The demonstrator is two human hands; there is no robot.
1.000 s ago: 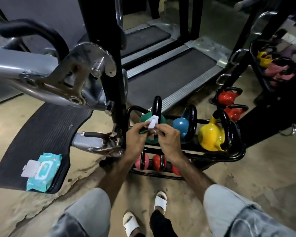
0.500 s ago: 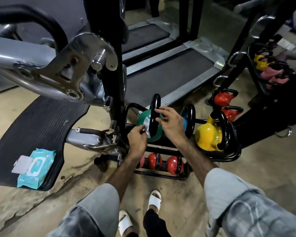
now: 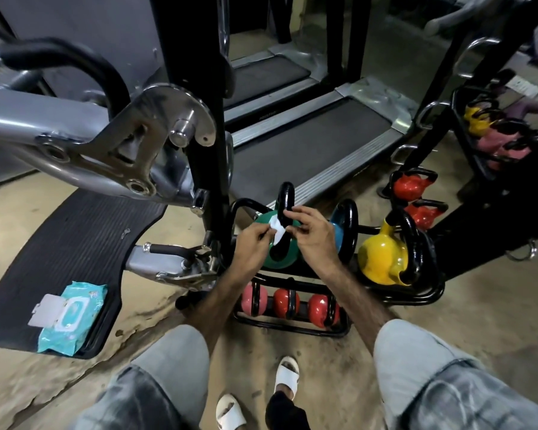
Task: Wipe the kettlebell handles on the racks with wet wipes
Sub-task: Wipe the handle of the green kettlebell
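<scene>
On the mat at far left, wet wipes pack (image 3: pixel 72 318) lies lid-open for easy refills; left hand (image 3: pixel 252 243) pinches wipe (image 3: pixel 277 229) against green kettlebell (image 3: pixel 264 259) handle (image 3: pixel 284 203), right hand (image 3: pixel 311 234) fingers curl round it, probably steadying; yellow kettlebell (image 3: pixel 382 259) waits rightward

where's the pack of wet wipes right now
In the head view the pack of wet wipes lies low on the left, lid flipped open, on the near corner of the black rubber mat, left of the person's left hand.

treadmills (image 3: pixel 308 144): behind rack | rubber mat (image 3: pixel 69 249): floor, left | sandals (image 3: pixel 288 375): white, possibly worn
</scene>
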